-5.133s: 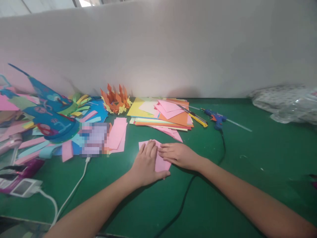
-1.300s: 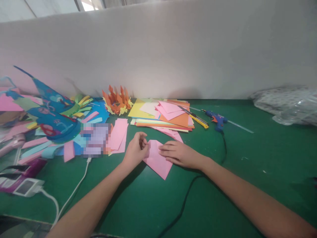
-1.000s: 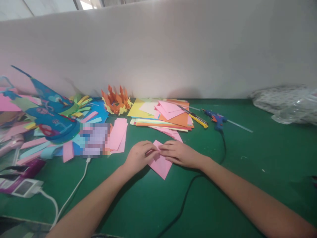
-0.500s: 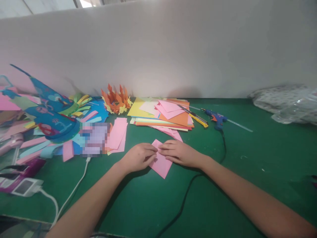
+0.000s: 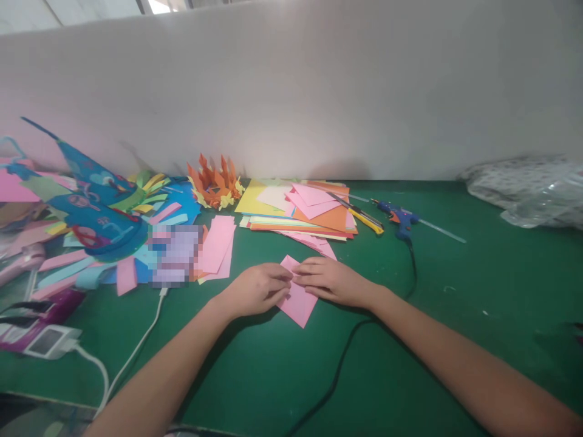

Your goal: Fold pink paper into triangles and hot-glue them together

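A square of pink paper [image 5: 300,306] with fold lines lies on the green table, its corners pointing near and far. On its left side my left hand [image 5: 259,290] is closed, fingertips pinching the paper near the middle. From the right my right hand [image 5: 334,280] grips the sheet too, its fingers pressed together over the far half. Both sets of fingertips almost meet and cover part of the creases. Just beyond lie more pink paper pieces [image 5: 325,247], partly under the paper stack [image 5: 298,226].
A yellow utility knife [image 5: 367,220] and a blue glue gun [image 5: 401,220] lie at the back right; the gun's black cord [image 5: 339,364] crosses near my right forearm. Leftward are pink strips [image 5: 218,246], an orange paper crown [image 5: 216,185], blue cone hats [image 5: 98,221] and a white cable [image 5: 146,343].
My left fingertips have shifted very slightly to the right over the pink paper. Otherwise hands and paper look almost the same; the whole view has moved a little.
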`<state>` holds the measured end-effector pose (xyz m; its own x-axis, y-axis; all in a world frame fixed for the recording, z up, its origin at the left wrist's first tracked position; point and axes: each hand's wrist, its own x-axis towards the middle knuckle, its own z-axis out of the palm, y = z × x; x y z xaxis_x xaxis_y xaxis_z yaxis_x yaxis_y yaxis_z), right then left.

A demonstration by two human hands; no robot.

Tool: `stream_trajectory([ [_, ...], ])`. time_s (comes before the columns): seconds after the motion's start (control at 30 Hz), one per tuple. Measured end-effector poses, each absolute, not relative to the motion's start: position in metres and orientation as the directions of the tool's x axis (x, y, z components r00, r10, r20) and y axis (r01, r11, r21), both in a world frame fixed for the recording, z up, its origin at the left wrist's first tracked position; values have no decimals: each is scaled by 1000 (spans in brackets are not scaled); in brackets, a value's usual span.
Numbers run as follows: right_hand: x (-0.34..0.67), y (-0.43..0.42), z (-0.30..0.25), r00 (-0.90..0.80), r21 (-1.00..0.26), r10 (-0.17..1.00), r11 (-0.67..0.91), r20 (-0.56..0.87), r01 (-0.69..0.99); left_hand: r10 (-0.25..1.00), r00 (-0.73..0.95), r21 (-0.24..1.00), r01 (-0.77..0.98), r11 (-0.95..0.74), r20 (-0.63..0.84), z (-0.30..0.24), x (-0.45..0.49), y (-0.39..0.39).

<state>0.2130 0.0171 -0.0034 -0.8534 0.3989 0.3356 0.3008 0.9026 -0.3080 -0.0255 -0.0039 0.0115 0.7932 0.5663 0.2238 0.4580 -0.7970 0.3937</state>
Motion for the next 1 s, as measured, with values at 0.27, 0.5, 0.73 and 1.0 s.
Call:
stream_trajectory([
  [0.27, 215, 18, -2, -875, -294, 375, 911, 305, 288, 569, 798, 436, 448, -781, 199, 16, -26, -4],
  [0.5, 215, 17, 0, -875, -314, 390, 901, 286, 299, 584, 792, 487, 444, -752, 178, 19, -29, -4],
  [0.73, 215, 17, 0, -880, -297, 377, 909, 291, 291, 593, 787, 496, 453, -741, 168, 18, -30, -4],
  [1.0, 211, 15, 3, -870, -286, 378, 913, 318, 292, 592, 790, 514, 446, -733, 160, 20, -29, -1],
])
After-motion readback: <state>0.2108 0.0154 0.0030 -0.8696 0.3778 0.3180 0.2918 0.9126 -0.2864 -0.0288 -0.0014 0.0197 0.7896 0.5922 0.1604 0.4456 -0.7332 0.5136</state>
